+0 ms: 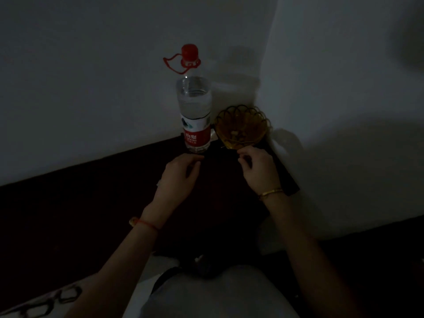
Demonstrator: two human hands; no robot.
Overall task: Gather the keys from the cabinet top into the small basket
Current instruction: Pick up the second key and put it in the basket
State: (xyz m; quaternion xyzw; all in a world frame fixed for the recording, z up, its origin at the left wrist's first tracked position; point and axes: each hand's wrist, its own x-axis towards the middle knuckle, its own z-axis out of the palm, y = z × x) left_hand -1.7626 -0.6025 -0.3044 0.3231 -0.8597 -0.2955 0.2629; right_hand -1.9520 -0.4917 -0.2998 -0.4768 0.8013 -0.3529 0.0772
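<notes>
Two walls (91,76) meet behind the far right corner of a dark cabinet (103,191). A bottle (195,104) with a red cap stands upright at the far edge, and just to its right, in that corner, sits the amber basket (241,127) with small pale things inside, too dim to name as keys. Both hands hover near its front rim: the left hand (177,177) and right hand (258,167) have fingers curled narrow; whether either holds anything I cannot tell.
</notes>
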